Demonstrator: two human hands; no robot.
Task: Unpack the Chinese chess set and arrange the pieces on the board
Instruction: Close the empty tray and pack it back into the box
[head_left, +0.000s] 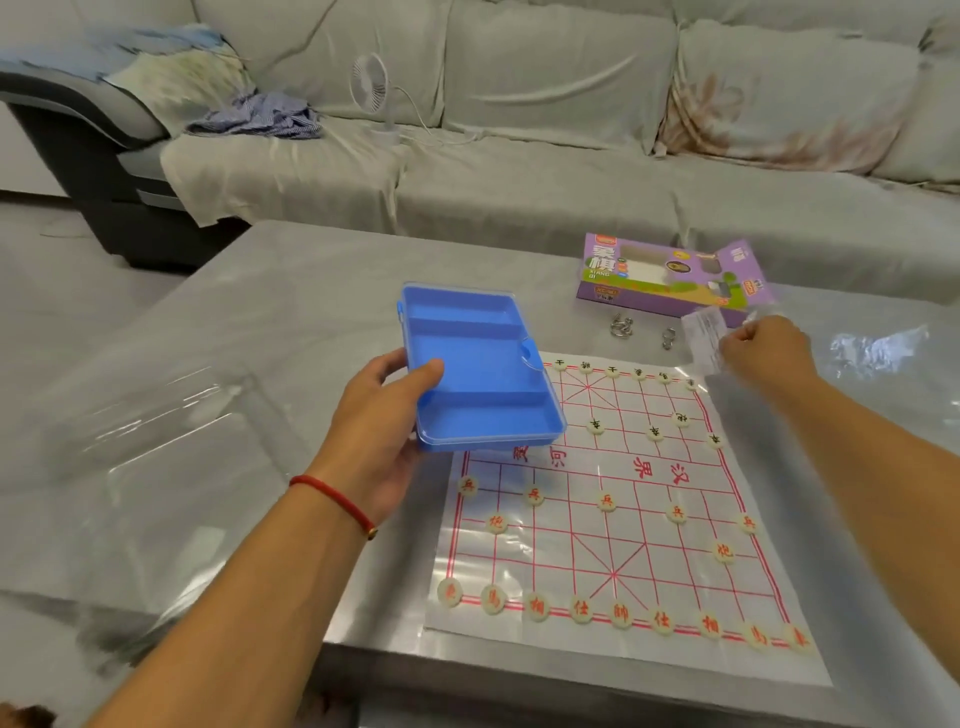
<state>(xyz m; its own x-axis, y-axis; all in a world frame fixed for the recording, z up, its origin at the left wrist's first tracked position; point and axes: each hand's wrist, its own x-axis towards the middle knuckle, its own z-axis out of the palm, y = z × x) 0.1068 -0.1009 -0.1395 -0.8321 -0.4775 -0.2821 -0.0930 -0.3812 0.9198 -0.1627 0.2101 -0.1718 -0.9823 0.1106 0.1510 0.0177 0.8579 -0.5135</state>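
Head view, left hand (376, 415) gripping blue case (480, 369) (tilted), overhanging board (623, 525) corner

Your left hand (387, 415) holds a smooth blue plastic case (480, 366) with a clear lid. Beside it lies a glossy plastic-film board (613, 530); beyond that, a printed cardboard box (670, 278) and metal rings (622, 327).

Even, soft daylight, fairly bright. Glare streaks the glossy counter (218, 405) and the plastic board (623, 545). Right hand (769, 348) motion-blurred; edges bow with wide-angle distortion.
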